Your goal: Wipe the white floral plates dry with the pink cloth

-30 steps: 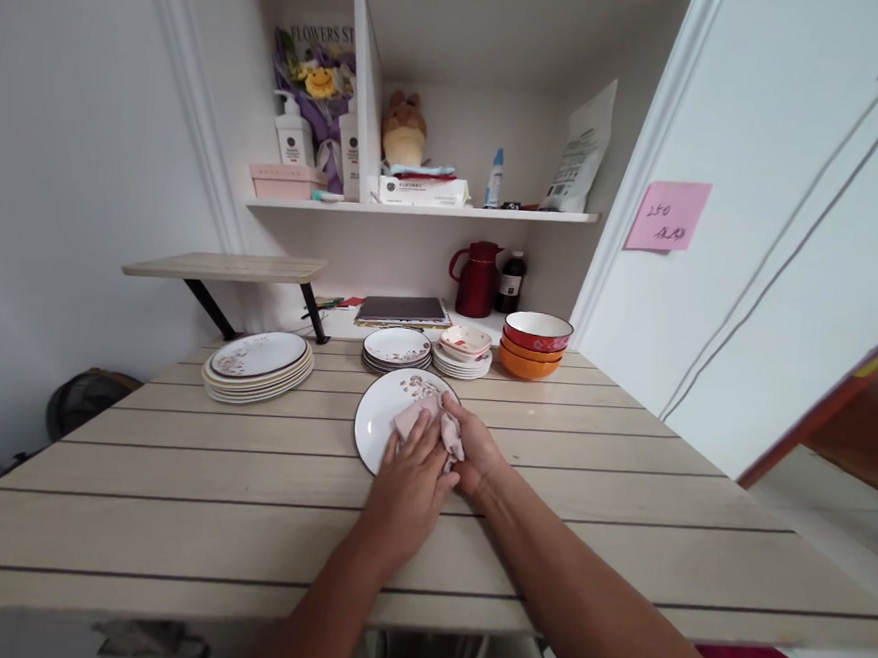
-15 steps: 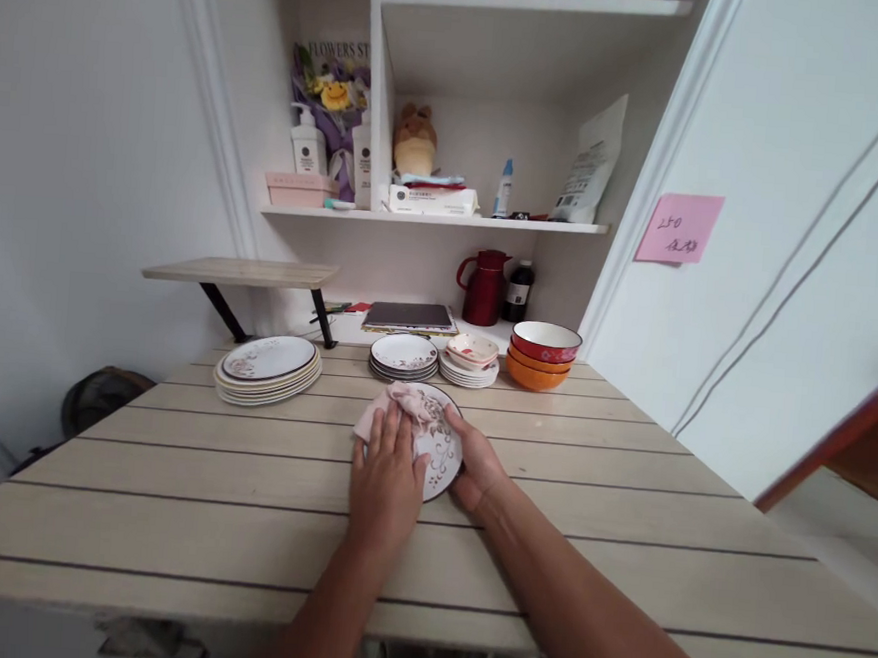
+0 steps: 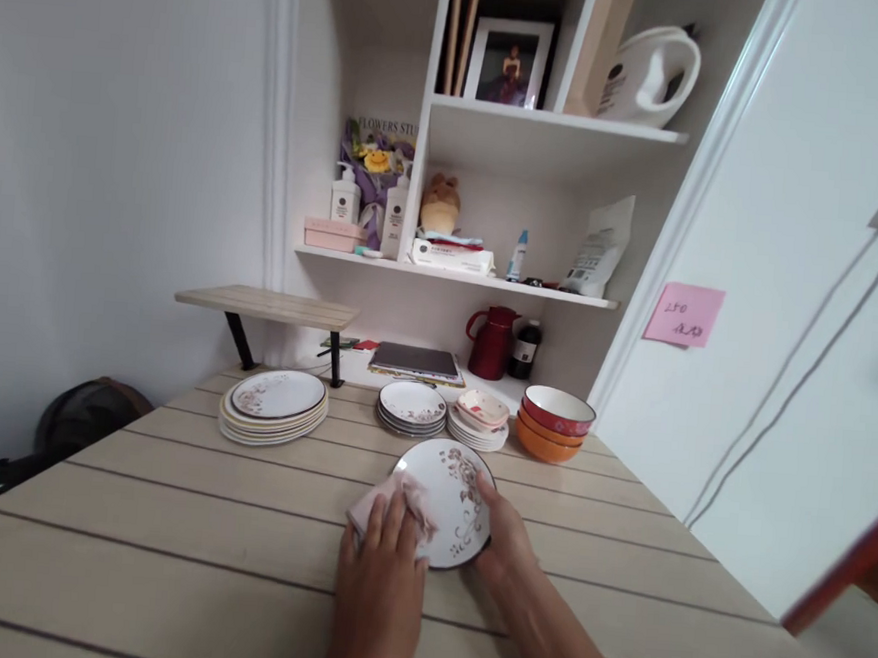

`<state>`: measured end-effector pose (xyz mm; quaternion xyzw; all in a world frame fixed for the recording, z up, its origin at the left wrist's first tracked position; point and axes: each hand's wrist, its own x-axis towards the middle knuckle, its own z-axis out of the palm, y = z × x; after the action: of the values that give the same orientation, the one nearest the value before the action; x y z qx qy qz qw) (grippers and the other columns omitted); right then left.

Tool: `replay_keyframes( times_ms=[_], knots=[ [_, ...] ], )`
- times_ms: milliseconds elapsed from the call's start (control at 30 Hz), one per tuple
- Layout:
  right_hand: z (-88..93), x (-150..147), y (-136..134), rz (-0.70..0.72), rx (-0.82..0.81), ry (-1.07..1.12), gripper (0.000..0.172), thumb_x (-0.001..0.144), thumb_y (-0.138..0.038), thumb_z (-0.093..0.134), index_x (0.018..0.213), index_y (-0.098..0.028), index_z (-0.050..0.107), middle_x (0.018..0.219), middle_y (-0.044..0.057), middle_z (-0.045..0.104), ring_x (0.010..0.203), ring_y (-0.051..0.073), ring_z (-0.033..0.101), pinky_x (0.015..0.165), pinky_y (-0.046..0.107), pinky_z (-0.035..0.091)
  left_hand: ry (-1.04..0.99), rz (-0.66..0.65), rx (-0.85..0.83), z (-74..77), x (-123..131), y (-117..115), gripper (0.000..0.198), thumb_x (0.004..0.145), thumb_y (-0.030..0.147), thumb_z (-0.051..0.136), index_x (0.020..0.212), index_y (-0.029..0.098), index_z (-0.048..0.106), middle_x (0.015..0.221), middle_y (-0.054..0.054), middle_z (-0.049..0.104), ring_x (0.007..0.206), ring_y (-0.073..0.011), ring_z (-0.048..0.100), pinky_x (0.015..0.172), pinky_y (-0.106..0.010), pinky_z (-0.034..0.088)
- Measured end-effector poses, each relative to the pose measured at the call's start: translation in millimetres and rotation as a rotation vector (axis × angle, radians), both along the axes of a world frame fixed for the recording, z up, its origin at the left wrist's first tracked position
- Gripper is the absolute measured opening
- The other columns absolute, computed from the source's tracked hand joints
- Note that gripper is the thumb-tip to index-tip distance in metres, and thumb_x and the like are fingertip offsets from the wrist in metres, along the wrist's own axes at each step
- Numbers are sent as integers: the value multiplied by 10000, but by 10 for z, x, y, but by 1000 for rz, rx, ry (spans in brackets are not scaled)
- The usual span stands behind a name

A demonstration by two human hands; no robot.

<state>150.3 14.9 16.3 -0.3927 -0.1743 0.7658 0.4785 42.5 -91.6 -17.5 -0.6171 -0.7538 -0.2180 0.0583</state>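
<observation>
A white plate (image 3: 447, 515) with a dark rim and brown floral pattern is tilted up a little above the table. My right hand (image 3: 504, 536) grips its right edge, thumb on the face and fingers behind, mostly hidden. Against the plate's left side, my left hand (image 3: 383, 566) presses a crumpled pale pink cloth (image 3: 413, 496), fingers laid over it. Just beyond the plate stand a stack of small floral plates (image 3: 411, 404) and a stack of small white plates (image 3: 477, 435) topped by pink-patterned square bowls (image 3: 482, 409).
Larger plates (image 3: 276, 398) are stacked at the left, near a small raised wooden shelf (image 3: 267, 305). Stacked red and orange bowls (image 3: 554, 427) stand at the back right. Behind are a laptop-like dark slab (image 3: 416, 360), a red jug (image 3: 492, 343) and a dark bottle (image 3: 526, 349).
My view has tilted up and shifted, so the shelves show more. The cloth and my left hand have moved toward the plate's left edge, uncovering more of its face.
</observation>
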Motion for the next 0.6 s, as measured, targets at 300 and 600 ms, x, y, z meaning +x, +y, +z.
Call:
replay_keyframes(
  times_ms=[300,600],
  knots=[
    [-27,-43,350,-223,-8,-102,258,779,-240,633,1016,-141,616,626,34,707,581,218,674,719,405,551,-106,-5,-1,-125,-4,79,512,808,334,555,1318,323,514,1447,-38,434,1346,-310,352,1083,-601,222],
    [-34,-26,483,-153,4,-62,325,759,-250,654,1059,-136,600,654,48,718,591,226,682,736,429,555,-152,-14,-89,-148,-30,152,533,788,311,520,1320,338,502,1445,-14,430,1343,-319,360,1074,-622,226]
  ],
)
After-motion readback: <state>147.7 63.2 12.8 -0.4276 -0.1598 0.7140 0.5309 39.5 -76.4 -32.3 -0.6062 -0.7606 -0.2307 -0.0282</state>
